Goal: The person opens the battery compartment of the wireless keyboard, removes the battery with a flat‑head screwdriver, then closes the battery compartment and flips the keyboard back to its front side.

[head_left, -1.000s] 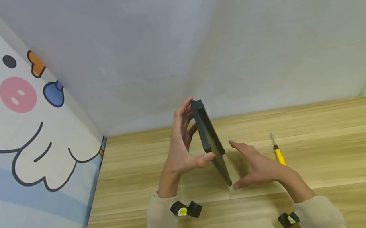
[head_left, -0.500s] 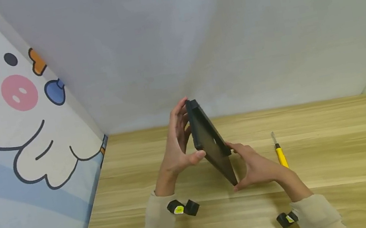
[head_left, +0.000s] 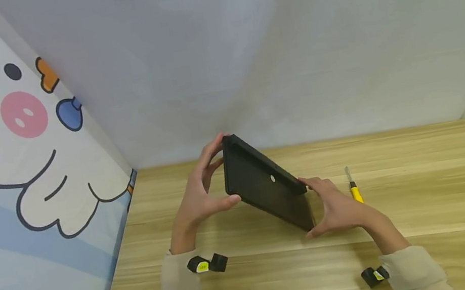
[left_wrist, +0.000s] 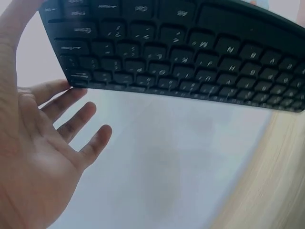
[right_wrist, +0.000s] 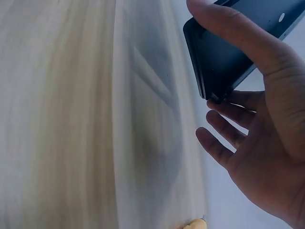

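Observation:
A black keyboard (head_left: 262,186) is held tilted above the table, its plain underside with a small white oval spot turned toward the head camera. Its keys show in the left wrist view, where the keyboard (left_wrist: 157,52) stretches across the top. My left hand (head_left: 196,194) grips the left end, thumb at the lower corner and fingertips at the upper one. At the other end, my right hand (head_left: 335,205) pinches the keyboard between thumb and index finger. In the right wrist view the other fingers of the right hand (right_wrist: 267,129) hang loose below the edge.
A screwdriver (head_left: 355,188) with a yellow handle lies on the wooden table (head_left: 428,184), just beyond the right hand. A pale wall (head_left: 273,56) rises behind the table, and a cartoon-printed panel (head_left: 32,163) stands at the left.
The right hand has come onto the keyboard's right end. The left hand has moved left, and the keyboard has swung from nearly edge-on to show its underside.

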Demonstrator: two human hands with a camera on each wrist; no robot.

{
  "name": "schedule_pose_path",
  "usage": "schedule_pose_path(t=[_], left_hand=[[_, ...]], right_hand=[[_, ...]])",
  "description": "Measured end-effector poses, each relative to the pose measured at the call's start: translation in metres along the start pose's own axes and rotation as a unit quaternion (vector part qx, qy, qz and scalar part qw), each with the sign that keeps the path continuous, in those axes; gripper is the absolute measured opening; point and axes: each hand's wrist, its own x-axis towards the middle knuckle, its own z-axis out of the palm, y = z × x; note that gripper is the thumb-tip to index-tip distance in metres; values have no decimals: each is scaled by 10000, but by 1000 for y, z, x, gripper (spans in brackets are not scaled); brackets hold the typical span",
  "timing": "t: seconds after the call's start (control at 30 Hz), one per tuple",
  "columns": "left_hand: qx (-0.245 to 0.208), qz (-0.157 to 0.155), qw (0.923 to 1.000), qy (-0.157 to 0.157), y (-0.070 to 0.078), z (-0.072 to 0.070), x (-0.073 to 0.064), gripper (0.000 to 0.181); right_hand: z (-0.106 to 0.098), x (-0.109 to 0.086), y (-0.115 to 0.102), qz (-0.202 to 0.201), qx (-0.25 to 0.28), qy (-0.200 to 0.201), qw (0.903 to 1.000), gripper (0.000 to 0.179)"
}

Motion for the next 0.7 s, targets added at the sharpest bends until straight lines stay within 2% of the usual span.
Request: schedule_pose_path(t=[0.23, 0.47, 0.7], left_hand=[[168, -184, 9997, 46, -3, -13, -13, 117], [458, -473, 9978, -78, -4, -26, -25, 112], [1102, -872, 9899, -205, -3, -37, -36, 114]], right_hand=[[-10, 0, 2, -162, -213, 168, 9995, 132], [-20, -2, 2, -146, -317, 238, 9991, 132], [-28, -4, 2, -51, -438, 170, 9989, 133]])
